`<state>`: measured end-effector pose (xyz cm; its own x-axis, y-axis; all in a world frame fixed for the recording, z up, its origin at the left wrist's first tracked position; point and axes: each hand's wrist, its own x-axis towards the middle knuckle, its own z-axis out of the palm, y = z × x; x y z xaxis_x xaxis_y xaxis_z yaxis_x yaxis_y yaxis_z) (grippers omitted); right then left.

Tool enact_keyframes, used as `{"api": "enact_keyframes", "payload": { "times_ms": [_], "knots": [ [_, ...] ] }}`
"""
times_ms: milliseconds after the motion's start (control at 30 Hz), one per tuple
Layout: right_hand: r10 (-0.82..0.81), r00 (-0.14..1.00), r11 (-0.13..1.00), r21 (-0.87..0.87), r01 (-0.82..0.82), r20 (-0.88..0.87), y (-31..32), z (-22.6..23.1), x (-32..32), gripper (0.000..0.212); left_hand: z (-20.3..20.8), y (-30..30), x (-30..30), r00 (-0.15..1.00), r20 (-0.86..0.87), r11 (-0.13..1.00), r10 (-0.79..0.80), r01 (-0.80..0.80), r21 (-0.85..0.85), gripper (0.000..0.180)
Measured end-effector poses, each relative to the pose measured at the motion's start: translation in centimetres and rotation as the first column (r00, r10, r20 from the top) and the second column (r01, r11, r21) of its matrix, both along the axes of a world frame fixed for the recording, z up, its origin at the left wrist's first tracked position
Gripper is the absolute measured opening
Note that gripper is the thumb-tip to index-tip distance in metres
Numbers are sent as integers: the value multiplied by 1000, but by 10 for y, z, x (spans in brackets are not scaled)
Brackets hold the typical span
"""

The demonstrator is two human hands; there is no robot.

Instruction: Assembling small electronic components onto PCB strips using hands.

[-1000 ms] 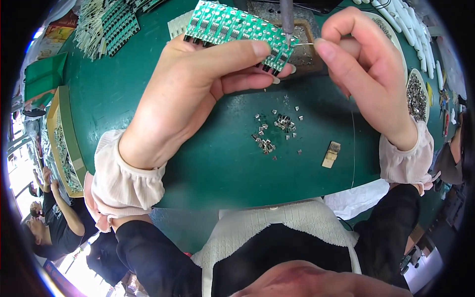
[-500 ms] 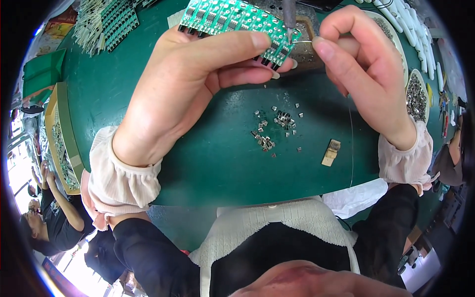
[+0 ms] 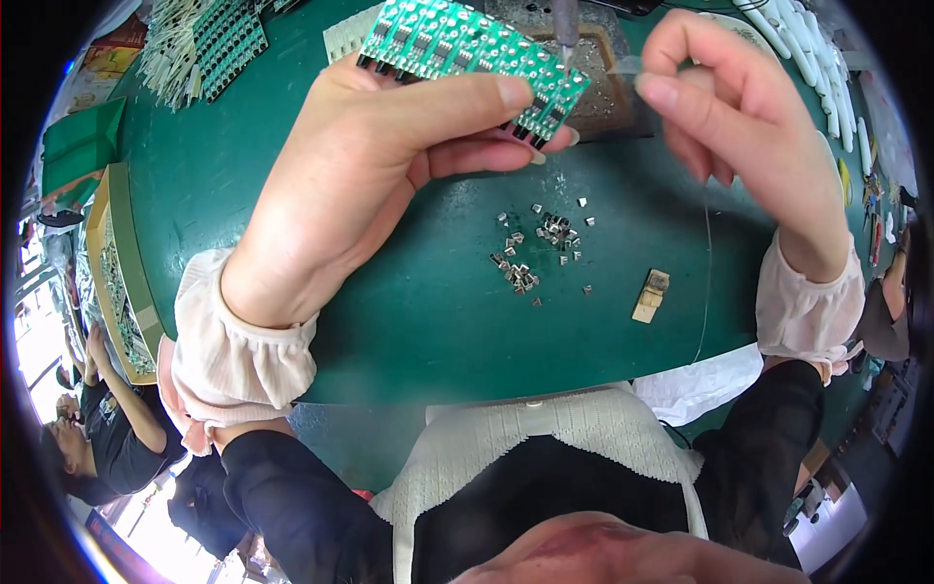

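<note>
My left hand [image 3: 375,146] grips a green circuit board [image 3: 457,51], thumb on its face and fingers beneath. Black parts stick out along the board's near edge. A soldering iron [image 3: 566,24] points down at the board's right end, its tip very close to the solder joints. My right hand [image 3: 749,122], to the right of the iron, pinches thin solder wire between thumb and forefinger; its blurred end is apart from the board. Below that hand the solder wire [image 3: 707,277] hangs toward the table's near edge. Small bent metal pieces [image 3: 557,232] lie scattered below the board.
Under the iron sits a brownish tray [image 3: 623,125] with solder bits. A small wooden block [image 3: 650,296] lies right of the metal pieces. More boards [image 3: 231,44] and a box of parts [image 3: 117,282] are at left, white tubes [image 3: 808,58] at right. Another person [image 3: 126,409] sits far left.
My right hand has drawn back to the right, taking the solder wire's end away from the iron tip. The board has shifted slightly in my left hand's hold.
</note>
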<state>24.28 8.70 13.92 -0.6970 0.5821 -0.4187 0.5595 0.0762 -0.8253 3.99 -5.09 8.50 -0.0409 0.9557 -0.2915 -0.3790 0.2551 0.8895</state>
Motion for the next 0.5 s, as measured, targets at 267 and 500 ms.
{"api": "enact_keyframes", "payload": {
  "times_ms": [267,500],
  "knots": [
    [-154,953,390,902,-184,261,56,-27,43,9,4,-10,12,995,-86,981,-45,28,-189,21],
    [-22,894,412,819,-401,448,48,-28,35,8,0,-22,14,935,-213,951,-284,246,-187,11]
  ]
}}
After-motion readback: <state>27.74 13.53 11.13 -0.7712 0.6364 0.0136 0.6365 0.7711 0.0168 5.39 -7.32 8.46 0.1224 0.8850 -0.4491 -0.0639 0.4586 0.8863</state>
